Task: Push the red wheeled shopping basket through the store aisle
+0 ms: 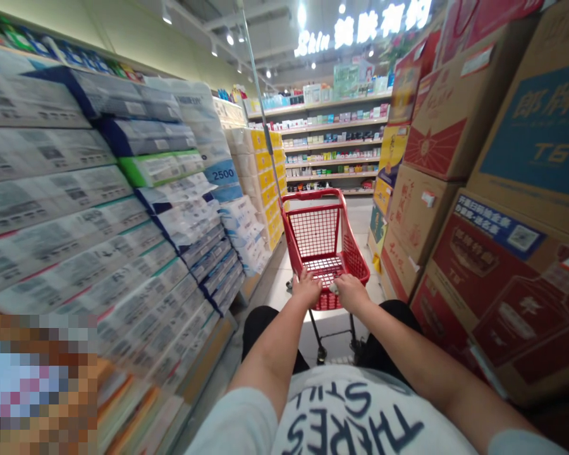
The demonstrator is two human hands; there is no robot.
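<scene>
A red shopping cart (315,234) with a mesh basket stands in front of me, with nothing visible in its basket. My left hand (307,289) is at the near edge of the cart, fingers apart and pointing forward. Just to its right, my right hand (349,292) is at the same near edge, its fingers curled around something small and pale (333,287) that I cannot make out. A thin upright pole (260,95) rises from the cart's left side.
Stacked tissue packs (52,208) line the left side, with yellow-and-white packs (268,164) farther on. Cardboard cartons (436,120) are piled high along the right. Shelves (332,126) of small goods cross the far end. Pale floor (358,221) shows beyond the cart.
</scene>
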